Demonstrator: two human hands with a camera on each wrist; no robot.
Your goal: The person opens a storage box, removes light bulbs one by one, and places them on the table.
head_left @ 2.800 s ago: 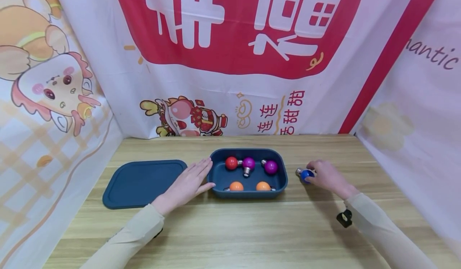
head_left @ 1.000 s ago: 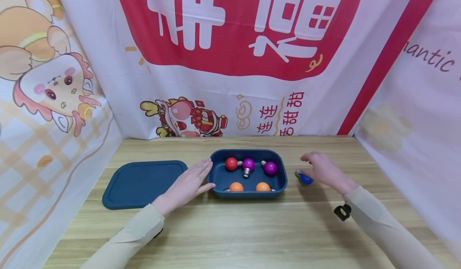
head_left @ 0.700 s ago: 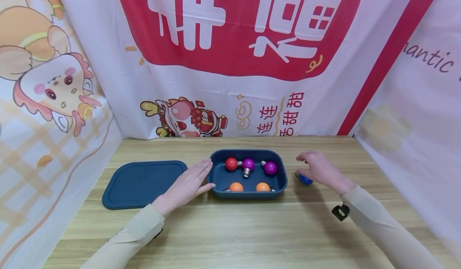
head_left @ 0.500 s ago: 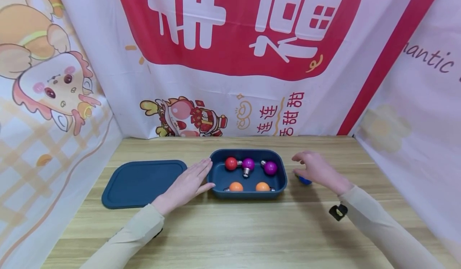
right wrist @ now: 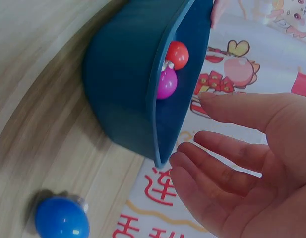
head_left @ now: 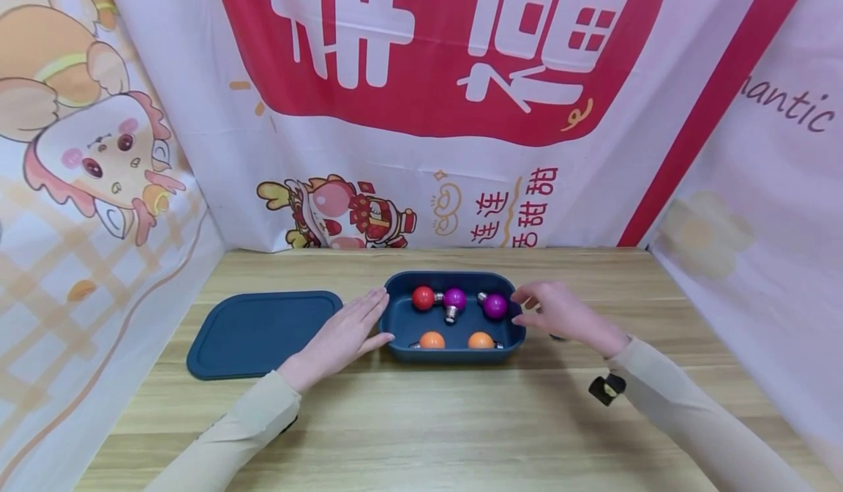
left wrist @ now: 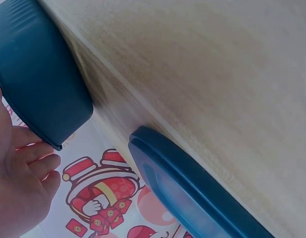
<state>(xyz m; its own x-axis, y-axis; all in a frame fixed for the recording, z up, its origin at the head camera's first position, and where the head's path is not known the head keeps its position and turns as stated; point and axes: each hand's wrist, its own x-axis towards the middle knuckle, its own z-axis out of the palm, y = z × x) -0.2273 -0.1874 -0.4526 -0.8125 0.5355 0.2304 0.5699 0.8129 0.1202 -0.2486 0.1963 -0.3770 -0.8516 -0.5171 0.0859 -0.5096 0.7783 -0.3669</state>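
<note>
A dark blue rectangular box [head_left: 451,356] holds a red bulb [head_left: 423,299], two purple bulbs [head_left: 495,306] and two orange bulbs [head_left: 432,341]. My left hand [head_left: 341,337], fingers straight, rests against the box's left end. At the opposite end, my right hand [head_left: 566,314] hovers by the rim with fingers loosely bent and nothing between them; whether it touches the rim I cannot tell. A blue bulb [right wrist: 62,218] lies on the table outside the box, low in the right wrist view. In the head view the right hand hides most of it.
A dark blue lid [head_left: 263,334] lies flat on the wooden table [head_left: 421,426], left of the box, partly behind the left hand. Printed cloth [head_left: 428,206] hangs behind the table and along both sides.
My right hand was at the blue bulb earlier, left it on the table, and has moved left to the box's right rim. The left hand and the bulbs in the box stay put.
</note>
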